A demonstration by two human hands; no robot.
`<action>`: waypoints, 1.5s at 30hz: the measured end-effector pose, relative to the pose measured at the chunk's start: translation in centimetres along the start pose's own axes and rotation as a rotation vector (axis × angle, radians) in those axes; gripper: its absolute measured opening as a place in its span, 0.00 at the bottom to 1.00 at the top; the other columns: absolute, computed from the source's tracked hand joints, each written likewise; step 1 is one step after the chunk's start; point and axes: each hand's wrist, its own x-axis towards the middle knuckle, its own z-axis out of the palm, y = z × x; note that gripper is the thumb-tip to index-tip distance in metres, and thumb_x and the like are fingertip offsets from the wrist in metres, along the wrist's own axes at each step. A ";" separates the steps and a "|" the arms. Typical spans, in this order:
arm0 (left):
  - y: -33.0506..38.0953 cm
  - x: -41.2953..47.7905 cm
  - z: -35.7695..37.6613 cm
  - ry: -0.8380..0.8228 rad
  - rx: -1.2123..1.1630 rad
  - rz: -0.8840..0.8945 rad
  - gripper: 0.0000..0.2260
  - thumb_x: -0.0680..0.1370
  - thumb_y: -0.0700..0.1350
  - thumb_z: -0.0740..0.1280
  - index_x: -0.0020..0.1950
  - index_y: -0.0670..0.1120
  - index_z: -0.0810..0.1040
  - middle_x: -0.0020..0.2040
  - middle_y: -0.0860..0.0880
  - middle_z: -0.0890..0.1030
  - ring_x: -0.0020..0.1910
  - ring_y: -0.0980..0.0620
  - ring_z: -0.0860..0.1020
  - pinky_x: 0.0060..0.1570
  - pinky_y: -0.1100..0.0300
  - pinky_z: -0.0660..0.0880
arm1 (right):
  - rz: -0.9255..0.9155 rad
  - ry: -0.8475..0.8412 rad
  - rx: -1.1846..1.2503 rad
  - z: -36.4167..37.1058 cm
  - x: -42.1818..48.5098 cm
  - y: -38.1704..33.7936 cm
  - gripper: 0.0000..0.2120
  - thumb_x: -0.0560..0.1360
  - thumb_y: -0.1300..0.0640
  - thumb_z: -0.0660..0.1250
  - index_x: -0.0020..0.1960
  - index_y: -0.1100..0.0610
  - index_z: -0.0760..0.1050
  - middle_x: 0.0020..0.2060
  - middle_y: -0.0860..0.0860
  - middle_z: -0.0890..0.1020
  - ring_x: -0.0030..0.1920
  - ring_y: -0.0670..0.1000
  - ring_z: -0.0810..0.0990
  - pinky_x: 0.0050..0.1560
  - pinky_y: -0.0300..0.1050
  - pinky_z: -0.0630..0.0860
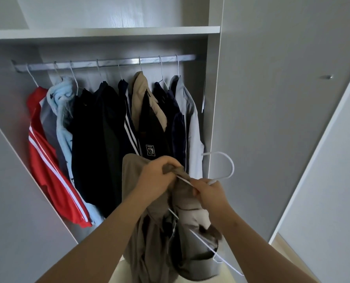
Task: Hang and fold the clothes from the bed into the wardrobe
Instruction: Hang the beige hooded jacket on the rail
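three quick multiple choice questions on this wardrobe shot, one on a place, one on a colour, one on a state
1. Where on the rail does the red jacket hang?
A. far left
B. middle
C. far right

2. What colour is the hanger being held?
A. black
B. white
C. brown

3. What state is that hanger in?
A. hooked on the rail
B. lying on a shelf
C. gripped, off the rail

Answers:
1 A, it is the leftmost piece hanging there.
2 B, its hook and bars are white wire.
3 C, the right hand grips its neck below the rail, while the left hand grips the beige garment.
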 end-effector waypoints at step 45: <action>2.8 4.1 -10.3 0.340 0.464 0.597 0.20 0.76 0.51 0.56 0.43 0.37 0.79 0.31 0.46 0.73 0.34 0.54 0.69 0.36 0.63 0.67 | 0.082 0.129 -0.325 -1.9 4.1 3.0 0.11 0.75 0.69 0.51 0.42 0.58 0.68 0.36 0.56 0.71 0.36 0.53 0.69 0.37 0.43 0.66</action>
